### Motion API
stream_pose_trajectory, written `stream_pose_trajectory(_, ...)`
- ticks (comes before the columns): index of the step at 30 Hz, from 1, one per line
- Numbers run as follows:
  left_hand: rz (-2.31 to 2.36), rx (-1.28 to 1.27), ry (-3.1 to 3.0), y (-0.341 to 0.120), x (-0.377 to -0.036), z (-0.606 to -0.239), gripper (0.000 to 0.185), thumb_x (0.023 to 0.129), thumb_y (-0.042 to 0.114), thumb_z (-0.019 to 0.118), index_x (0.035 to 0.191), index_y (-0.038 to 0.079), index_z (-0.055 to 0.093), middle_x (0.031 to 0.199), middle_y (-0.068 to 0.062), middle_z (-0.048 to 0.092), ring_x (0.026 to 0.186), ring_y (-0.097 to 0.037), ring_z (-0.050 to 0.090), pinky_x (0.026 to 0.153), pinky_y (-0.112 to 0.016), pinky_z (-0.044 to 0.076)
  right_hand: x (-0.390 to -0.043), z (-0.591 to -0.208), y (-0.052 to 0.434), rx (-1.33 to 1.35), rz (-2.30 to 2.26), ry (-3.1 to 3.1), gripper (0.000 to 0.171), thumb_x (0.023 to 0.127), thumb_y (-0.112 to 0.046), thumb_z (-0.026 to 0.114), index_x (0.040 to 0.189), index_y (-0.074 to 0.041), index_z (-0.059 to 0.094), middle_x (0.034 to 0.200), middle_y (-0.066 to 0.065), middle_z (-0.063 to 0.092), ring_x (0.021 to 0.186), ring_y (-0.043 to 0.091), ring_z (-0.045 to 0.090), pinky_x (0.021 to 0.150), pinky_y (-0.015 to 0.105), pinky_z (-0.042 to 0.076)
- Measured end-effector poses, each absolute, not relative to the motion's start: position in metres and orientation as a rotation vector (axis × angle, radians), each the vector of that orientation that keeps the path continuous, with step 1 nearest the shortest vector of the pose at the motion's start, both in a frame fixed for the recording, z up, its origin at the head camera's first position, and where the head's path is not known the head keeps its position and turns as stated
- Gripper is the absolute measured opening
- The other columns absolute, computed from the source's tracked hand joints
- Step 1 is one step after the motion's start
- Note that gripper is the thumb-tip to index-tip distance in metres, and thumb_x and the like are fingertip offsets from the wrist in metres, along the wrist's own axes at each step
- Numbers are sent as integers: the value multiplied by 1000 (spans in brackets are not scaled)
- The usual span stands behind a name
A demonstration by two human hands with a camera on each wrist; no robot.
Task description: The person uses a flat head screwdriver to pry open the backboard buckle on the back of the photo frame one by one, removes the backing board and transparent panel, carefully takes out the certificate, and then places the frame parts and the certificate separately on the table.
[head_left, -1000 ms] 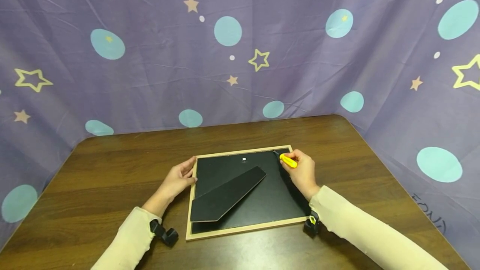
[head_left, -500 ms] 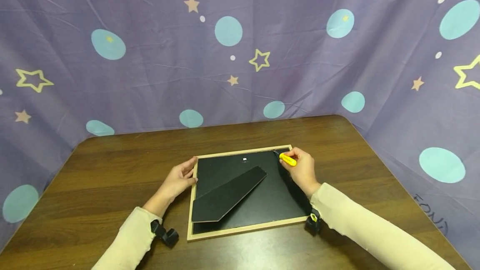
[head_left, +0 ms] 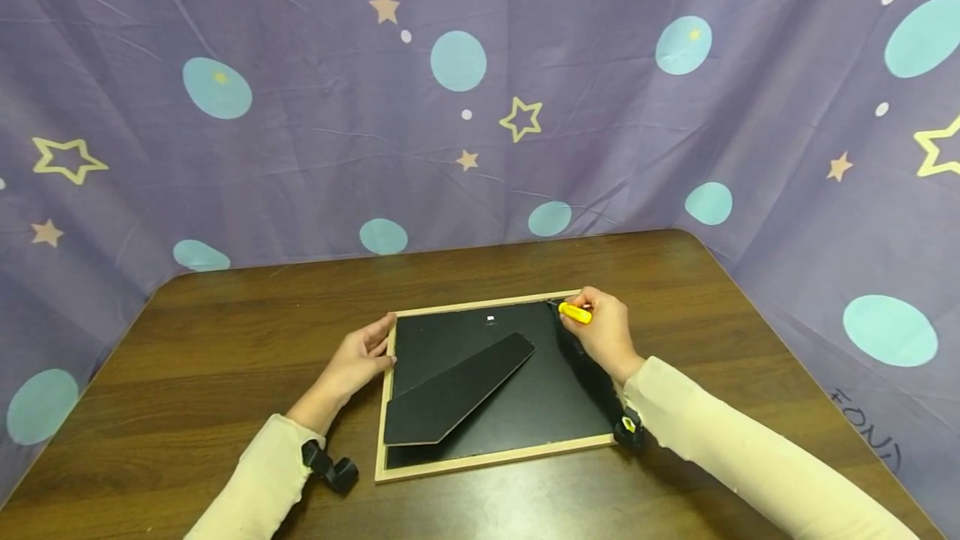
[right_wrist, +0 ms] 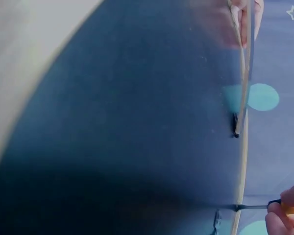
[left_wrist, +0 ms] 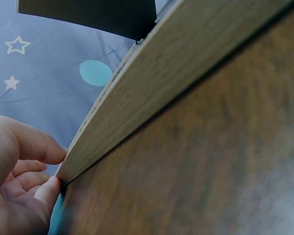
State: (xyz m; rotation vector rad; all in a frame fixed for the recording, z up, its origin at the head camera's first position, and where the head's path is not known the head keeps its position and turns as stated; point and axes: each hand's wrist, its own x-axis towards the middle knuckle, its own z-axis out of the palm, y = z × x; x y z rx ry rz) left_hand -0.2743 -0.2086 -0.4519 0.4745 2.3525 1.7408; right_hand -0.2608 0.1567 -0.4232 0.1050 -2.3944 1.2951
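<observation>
A picture frame (head_left: 495, 462) with a pale wood border lies face down on the table, its black backing board (head_left: 543, 407) up. The black easel stand (head_left: 457, 394) slants across the board. My left hand (head_left: 360, 363) grips the frame's left edge near the far corner; in the left wrist view, the thumb and fingers (left_wrist: 44, 147) meet the wooden side. My right hand (head_left: 606, 332) pinches a small screwdriver (head_left: 575, 313) by its yellow handle. Its thin shaft (right_wrist: 255, 207) reaches the far edge of the backing near the right corner. The exact contact at the tip is too small to tell.
The brown wooden table (head_left: 247, 332) extends around the frame on all sides. A purple curtain (head_left: 315, 107) with stars and dots hangs behind and beside it. Black wrist straps with cameras (head_left: 330, 467) sit below both hands.
My right hand has moved slightly up and away, and the screwdriver's handle has risen a little with it. The left hand and the frame keep their place.
</observation>
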Motion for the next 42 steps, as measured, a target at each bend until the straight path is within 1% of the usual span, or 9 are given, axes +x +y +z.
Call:
stream_pose_trajectory(2,1736,479,2359,-208,-274,-452,69,81,-17,53,143,-13,23,150,-27,20,138,-39,20,107,-40,27,-260,-424,156,128,1273,-2403,20,68,9,76,73,0,58,87,16,70,79,25,64,74,33,55)
stream_pose_trajectory(4,1732,482,2365,-209,-275,-452,69,81,-17,53,143,-13,23,150,-27,21,138,-39,20,107,-40,27,-259,-424,154,157,1234,-2420,21,68,9,75,73,-1,57,86,15,70,77,24,63,73,34,55)
stream_pose_trajectory(11,1735,473,2349,-205,-275,-452,68,81,-17,52,143,-12,24,151,-26,21,138,-38,20,108,-41,27,-254,-420,160,256,1089,-2487,24,68,6,75,71,-6,54,80,9,68,70,21,58,64,31,48)
stream_pose_trajectory(19,1753,480,2343,-206,-275,-454,68,80,-18,51,142,-14,25,150,-27,22,138,-38,21,108,-40,27,-249,-423,179,368,1071,-2550,25,72,7,74,75,-8,54,85,7,67,78,20,61,70,34,52)
stream_pose_trajectory(23,1763,495,2346,-207,-275,-455,67,79,-19,51,141,-14,25,149,-28,23,137,-39,22,108,-41,26,-247,-429,182,367,1090,-2530,24,74,4,74,77,-8,54,87,7,67,77,18,60,69,30,52)
stream_pose_trajectory(28,1772,493,2338,-207,-275,-455,67,79,-19,51,140,-16,25,148,-30,23,136,-41,23,107,-42,26,-242,-431,182,351,1166,-2469,23,73,4,76,76,-7,55,87,7,69,76,17,61,67,22,52)
stream_pose_trajectory(35,1772,473,2326,-205,-274,-453,67,79,-19,50,141,-14,26,148,-29,24,137,-40,24,107,-41,27,-231,-432,187,376,1113,-2445,25,70,4,76,75,-8,55,87,5,69,74,15,61,65,20,52)
stream_pose_trajectory(42,1772,474,2328,-206,-275,-452,67,79,-19,50,141,-15,25,148,-30,23,136,-40,24,107,-41,27,-226,-435,189,422,1112,-2458,26,71,3,76,75,-11,54,89,4,67,76,14,60,67,23,53)
